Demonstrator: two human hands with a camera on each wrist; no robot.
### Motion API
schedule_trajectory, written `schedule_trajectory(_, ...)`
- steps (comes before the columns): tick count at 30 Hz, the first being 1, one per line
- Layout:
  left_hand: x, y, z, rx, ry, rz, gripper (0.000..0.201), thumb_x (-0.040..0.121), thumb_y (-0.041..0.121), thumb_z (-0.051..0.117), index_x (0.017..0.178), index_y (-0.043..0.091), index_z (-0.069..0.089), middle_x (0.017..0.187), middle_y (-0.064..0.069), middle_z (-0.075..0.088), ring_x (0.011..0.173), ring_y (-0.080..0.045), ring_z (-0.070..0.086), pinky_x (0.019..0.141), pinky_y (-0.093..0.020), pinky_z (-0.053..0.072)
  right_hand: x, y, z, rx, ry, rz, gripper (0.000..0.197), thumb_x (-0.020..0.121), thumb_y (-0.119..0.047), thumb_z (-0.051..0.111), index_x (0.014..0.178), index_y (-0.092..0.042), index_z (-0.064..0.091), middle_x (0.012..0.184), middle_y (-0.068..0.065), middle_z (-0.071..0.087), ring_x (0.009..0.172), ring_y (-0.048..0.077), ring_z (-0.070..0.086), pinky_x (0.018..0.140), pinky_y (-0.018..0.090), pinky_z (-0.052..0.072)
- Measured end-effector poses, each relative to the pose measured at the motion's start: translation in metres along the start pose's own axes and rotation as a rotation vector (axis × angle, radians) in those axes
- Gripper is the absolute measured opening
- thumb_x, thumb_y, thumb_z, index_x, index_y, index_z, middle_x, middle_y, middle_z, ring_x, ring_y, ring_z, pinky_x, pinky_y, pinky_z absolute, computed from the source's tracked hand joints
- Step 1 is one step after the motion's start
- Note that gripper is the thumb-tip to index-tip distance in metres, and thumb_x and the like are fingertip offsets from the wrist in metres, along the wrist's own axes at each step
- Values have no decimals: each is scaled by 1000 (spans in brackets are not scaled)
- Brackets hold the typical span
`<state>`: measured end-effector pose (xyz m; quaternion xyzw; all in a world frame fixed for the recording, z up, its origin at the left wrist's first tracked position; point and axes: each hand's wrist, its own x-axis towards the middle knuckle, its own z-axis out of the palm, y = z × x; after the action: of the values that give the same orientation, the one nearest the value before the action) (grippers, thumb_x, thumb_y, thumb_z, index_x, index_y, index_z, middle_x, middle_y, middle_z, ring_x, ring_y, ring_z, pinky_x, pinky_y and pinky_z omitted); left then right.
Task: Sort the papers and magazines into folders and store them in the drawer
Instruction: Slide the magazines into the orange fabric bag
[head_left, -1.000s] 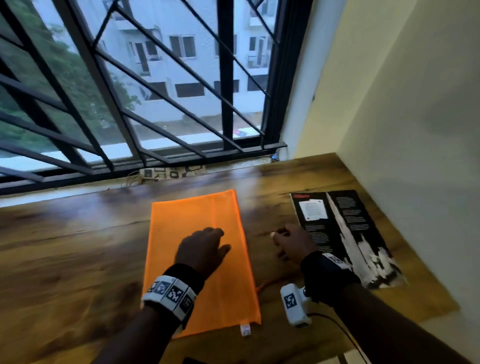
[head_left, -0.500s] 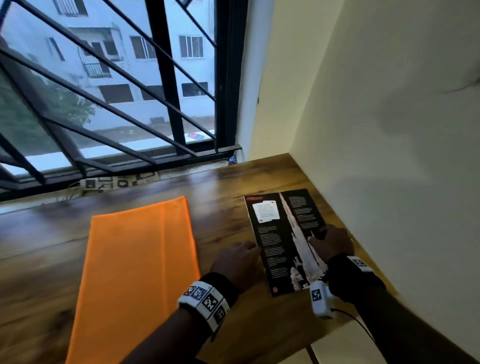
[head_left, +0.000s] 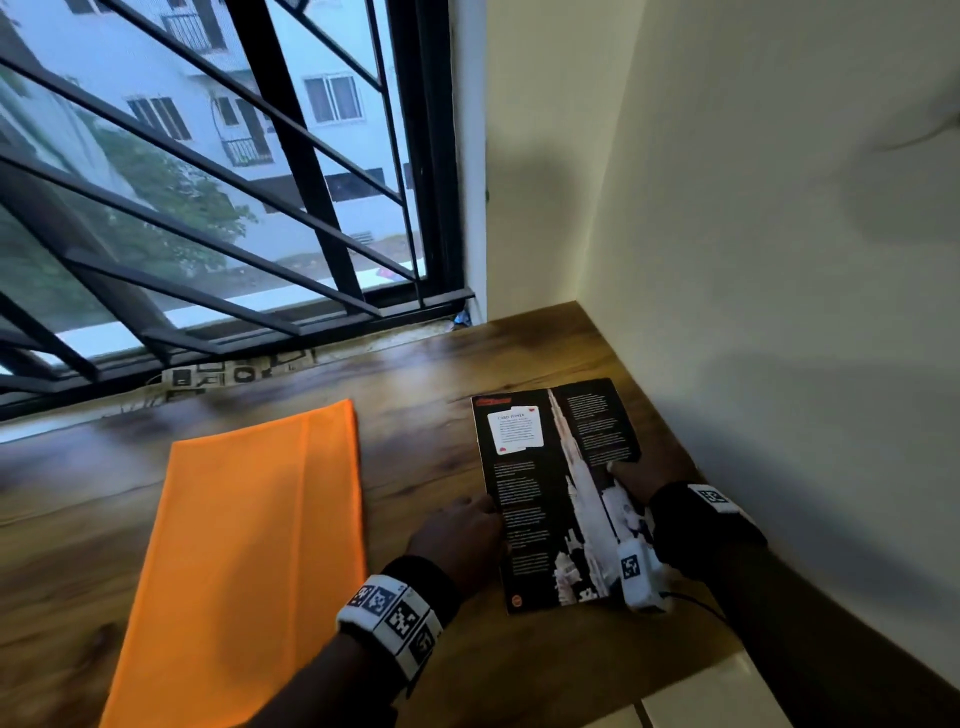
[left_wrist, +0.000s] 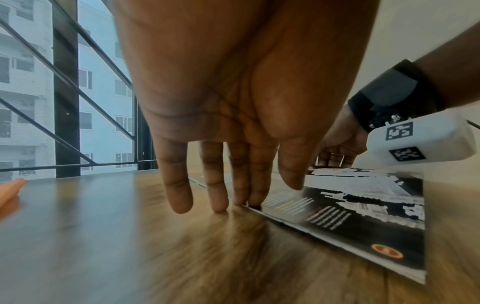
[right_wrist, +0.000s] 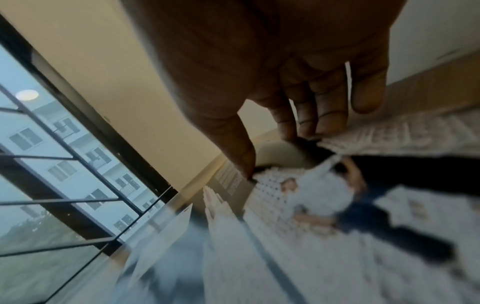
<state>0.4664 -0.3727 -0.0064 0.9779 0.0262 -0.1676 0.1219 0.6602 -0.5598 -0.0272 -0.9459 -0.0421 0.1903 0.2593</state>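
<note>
1. Wooden desk (head_left: 426, 431) in a corner, under a barred window (head_left: 208, 208), with a cream wall (head_left: 779, 260) on the right.
2. On the left of the desk, flat and untouched: an orange folder (head_left: 249, 545). On the right, well apart from it: a dark magazine (head_left: 550, 493) with a pale tower printed up its middle.
3. At the magazine's left edge: the left hand (head_left: 457, 535), fingers straight and spread, tips down on wood and paper edge, gripping nothing.
4. At the magazine's right side: the right hand (head_left: 631, 480), thumb on top of the page and fingers curled at the outer edge, pinching it.
5. Step in hand, judged from this: picking up the magazine, ahead of filing it in the folder. No drawer in sight.
6. Called for next, probably: lifting the pinched right edge, sliding the left fingers beneath, then carrying the magazine across to the folder and opening that.
7. Shown only by the left wrist view: left fingertips (left_wrist: 218, 205) touching the desk right at the magazine's edge, not under it.
8. Shown only by the right wrist view, though blurred: the page edge curling up between thumb and fingers (right_wrist: 306, 115).
9. Shown only by the head view: the whole layout, folder included; just an orange corner at the left wrist view's edge.
</note>
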Motion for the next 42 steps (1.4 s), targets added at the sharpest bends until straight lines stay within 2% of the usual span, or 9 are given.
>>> schedule_trajectory(8,-1,3,-6,19,-41,-29,35,100,42,43,130,30,56,137,3,48,117,-24,50,89,-43,51,14,-6,-3,220,40,-112,74,69,-29,75,137,-27,49,129,7,61,113,29,61,99,36,46)
schedule_trajectory(13,1,0,-5,47,-44,-17,33,100,41,43,125,28,59,133,3,51,113,-23,52,84,-41,52,20,-5,2,372,25,-51,53,80,-16,68,132,-21,56,122,12,66,106,30,63,98,38,46)
schedule_trajectory(18,4,-3,-4,54,-52,-6,31,99,40,45,126,30,58,135,5,49,116,-24,51,83,-41,52,22,-6,3,287,65,19,47,76,-26,74,120,-11,64,121,17,65,110,36,60,95,38,45)
schedule_trajectory(21,6,-2,-4,52,-60,-6,32,99,40,45,128,31,56,136,5,48,116,-25,51,84,-42,52,17,-14,-2,78,115,25,60,69,-41,71,125,-24,58,120,18,62,107,39,60,93,42,50)
schedule_trajectory(27,10,-6,-2,59,-48,8,32,99,42,45,127,32,56,134,3,50,113,-25,52,83,-42,51,16,-24,0,138,77,-90,60,68,-24,80,123,-16,57,121,12,65,108,32,63,92,36,50)
schedule_trajectory(30,10,-4,-2,71,-40,14,33,99,45,42,126,31,55,131,2,52,111,-26,53,81,-42,50,20,-23,-9,166,61,-101,65,73,-26,76,133,-27,49,110,7,63,97,31,64,83,30,46)
schedule_trajectory(35,8,-3,-4,71,-30,12,36,99,45,41,130,31,53,133,2,51,112,-28,54,79,-41,47,24,-20,-2,230,40,-114,72,65,-25,78,131,-31,49,117,8,66,94,28,65,89,39,52)
schedule_trajectory(39,8,-5,-3,41,-37,9,37,99,49,42,131,32,51,136,4,49,115,-25,52,83,-42,48,15,-27,0,169,39,-31,51,69,-21,78,116,-19,57,104,8,66,88,27,63,78,29,46)
schedule_trajectory(42,9,-6,-2,34,-43,8,38,99,50,42,131,33,51,136,5,48,115,-23,51,84,-42,49,9,-30,6,166,8,-25,43,70,-25,80,108,-14,61,102,7,65,94,28,63,80,29,45)
